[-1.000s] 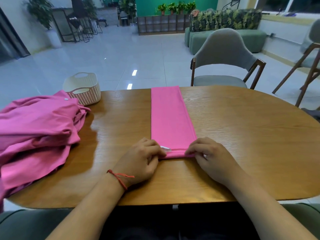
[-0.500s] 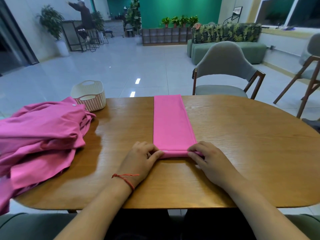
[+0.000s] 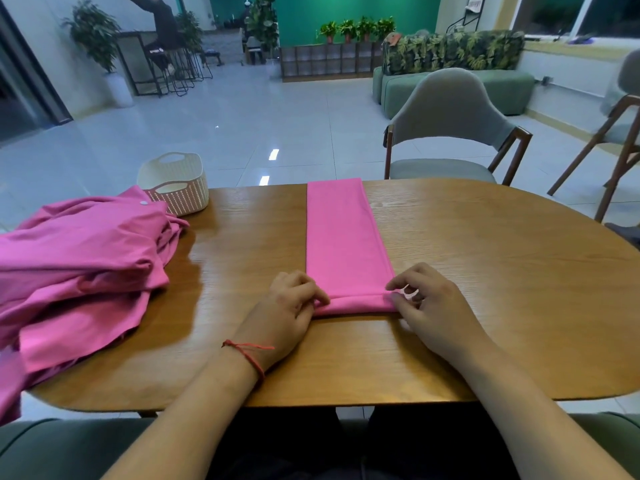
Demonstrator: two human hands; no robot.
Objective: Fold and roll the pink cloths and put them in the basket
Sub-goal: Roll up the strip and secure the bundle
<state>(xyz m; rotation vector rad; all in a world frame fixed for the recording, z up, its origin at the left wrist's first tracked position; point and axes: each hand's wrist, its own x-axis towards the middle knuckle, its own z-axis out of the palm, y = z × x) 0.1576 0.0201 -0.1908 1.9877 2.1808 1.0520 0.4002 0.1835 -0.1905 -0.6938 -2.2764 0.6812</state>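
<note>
A pink cloth [image 3: 341,237], folded into a long narrow strip, lies down the middle of the wooden table [image 3: 485,271]. Its near end is turned over into a small roll [image 3: 356,304]. My left hand [image 3: 291,313] pinches the roll's left end with curled fingers. At the roll's right end, my right hand [image 3: 427,303] pinches the cloth between thumb and fingertips. A heap of loose pink cloths [image 3: 79,265] covers the table's left side. The cream plastic basket [image 3: 175,181] stands behind that heap at the far left edge; nothing shows inside it.
A grey chair [image 3: 450,133] with wooden legs faces the table's far side, and another chair [image 3: 620,133] stands at the right. Bare tabletop lies right of the strip and between the strip and the heap. A person is far back in the room.
The near end of the strip has been rolled a little further away from me, and both hands have moved forward with it. The camera has tilted up slightly.
</note>
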